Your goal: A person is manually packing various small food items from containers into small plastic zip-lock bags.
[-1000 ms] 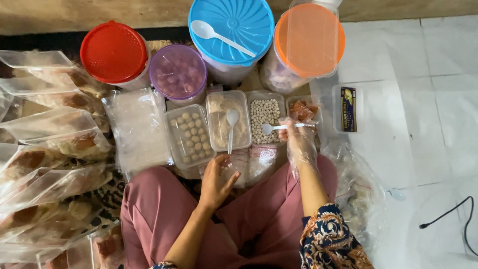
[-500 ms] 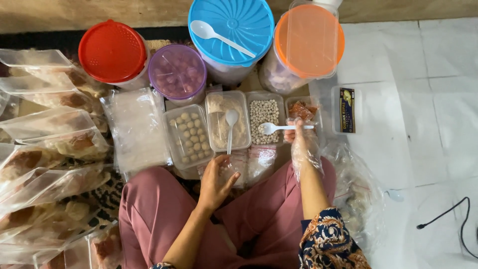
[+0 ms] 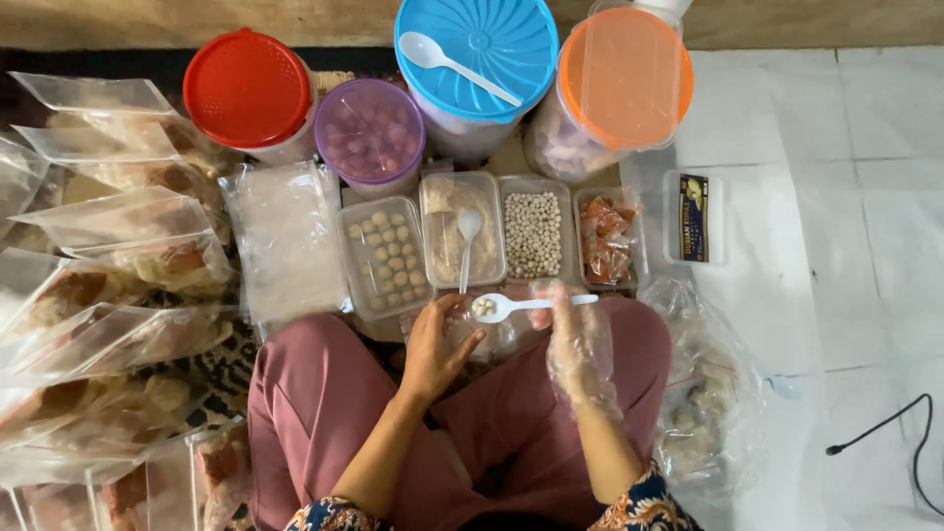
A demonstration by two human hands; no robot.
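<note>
My right hand point(image 3: 575, 339), inside a thin clear plastic glove, holds a white plastic spoon point(image 3: 526, 305) with a few small white balls in its bowl. The spoon hovers over a clear plastic bag point(image 3: 482, 334) that my bare left hand point(image 3: 438, 344) holds open on my lap. Just beyond lie four clear tubs: beige balls point(image 3: 386, 254), a pale crumbly filling with a second white spoon point(image 3: 462, 231), small white balls point(image 3: 532, 234), and red packets point(image 3: 607, 238).
Behind the tubs stand lidded containers: red point(image 3: 247, 87), purple point(image 3: 370, 133), blue point(image 3: 489, 54) with a spoon on top, orange point(image 3: 624, 77). Filled clear bags point(image 3: 108, 285) pile at left, a stack of empty bags point(image 3: 285, 241), a small printed box point(image 3: 693, 218), a black cable point(image 3: 890, 438) at right.
My right hand has drawn the spoon back from the tub of small white balls to my lap, carrying a few balls. My left hand has stayed on the bag.
</note>
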